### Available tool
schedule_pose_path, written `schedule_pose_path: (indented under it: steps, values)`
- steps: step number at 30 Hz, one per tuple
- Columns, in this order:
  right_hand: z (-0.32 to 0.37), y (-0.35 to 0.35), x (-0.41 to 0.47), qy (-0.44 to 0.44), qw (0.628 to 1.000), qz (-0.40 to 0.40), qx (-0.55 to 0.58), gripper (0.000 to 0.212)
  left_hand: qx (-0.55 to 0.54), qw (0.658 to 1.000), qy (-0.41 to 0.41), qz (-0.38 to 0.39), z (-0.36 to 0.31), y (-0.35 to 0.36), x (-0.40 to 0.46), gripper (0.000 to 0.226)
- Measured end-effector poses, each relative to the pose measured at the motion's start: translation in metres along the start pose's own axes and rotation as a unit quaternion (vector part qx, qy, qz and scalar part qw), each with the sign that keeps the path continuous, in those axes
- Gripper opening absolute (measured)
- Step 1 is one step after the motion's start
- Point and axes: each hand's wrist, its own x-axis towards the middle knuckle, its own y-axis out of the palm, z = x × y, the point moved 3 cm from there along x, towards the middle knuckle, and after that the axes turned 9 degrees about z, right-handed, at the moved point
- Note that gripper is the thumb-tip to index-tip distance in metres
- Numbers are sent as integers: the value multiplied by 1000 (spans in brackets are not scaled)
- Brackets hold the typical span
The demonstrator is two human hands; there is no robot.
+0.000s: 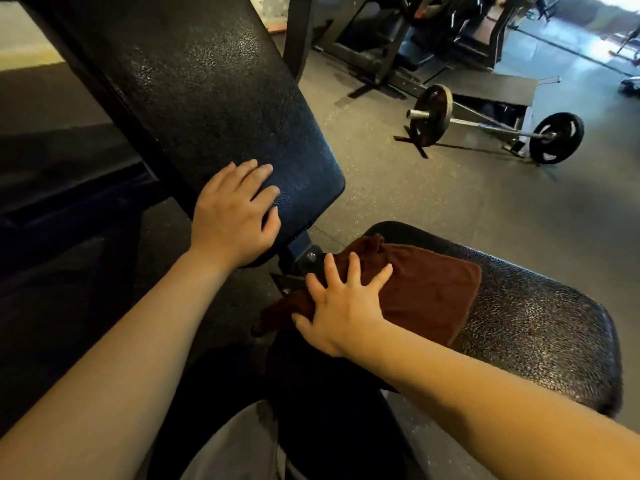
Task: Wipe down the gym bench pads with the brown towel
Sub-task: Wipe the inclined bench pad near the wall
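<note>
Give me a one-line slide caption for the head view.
Right hand presses the brown towel flat on the seat pad while left hand rests on the back pad.

Both bare forearms reach forward from the lower edge of the view. The left hand lies palm down, fingers straight and close together. The right hand lies flat, fingers spread wide, apparently pressing down.
</note>
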Motion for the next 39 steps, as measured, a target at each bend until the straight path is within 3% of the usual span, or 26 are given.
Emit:
schedule_pose_path:
  steps: [7, 9, 13, 16, 19, 24, 29, 35, 39]
  values:
    - [-74, -19, 16, 107, 985, -17, 133, 86, 10, 1000, -1, -5, 3, 1, -2, 36]
    - [-83, -13, 5, 66, 994, -30, 86, 77, 8, 1000, -6, -16, 3, 1, -2, 35]
    - [-64, -6, -9, -101, 995, -10, 21, 55, 14, 1000, -10, -14, 2, 1, -3, 36]
    - [-47, -1, -16, -143, 989, 18, -8, 58, 21, 1000, -13, -5, 1, 1, -2, 39]
    - [-36, 3, -16, -179, 983, 30, -36, 75, 29, 999, -14, -5, 1, 2, -2, 39]
    - [-68, -15, 15, -86, 994, 8, 72, 73, 32, 999, -6, 4, 3, 2, -2, 39]
    - [-114, -13, 18, 9, 997, 39, 73, 75, 33, 999, -5, 9, 3, 1, -2, 39]
    - [-92, 0, -29, -54, 997, 44, 25, 70, 35, 999, -11, 13, 1, 1, -3, 41]
    - [-88, -1, -35, -106, 993, 42, 18, 77, 39, 999, -11, 14, 0, 0, -2, 41]
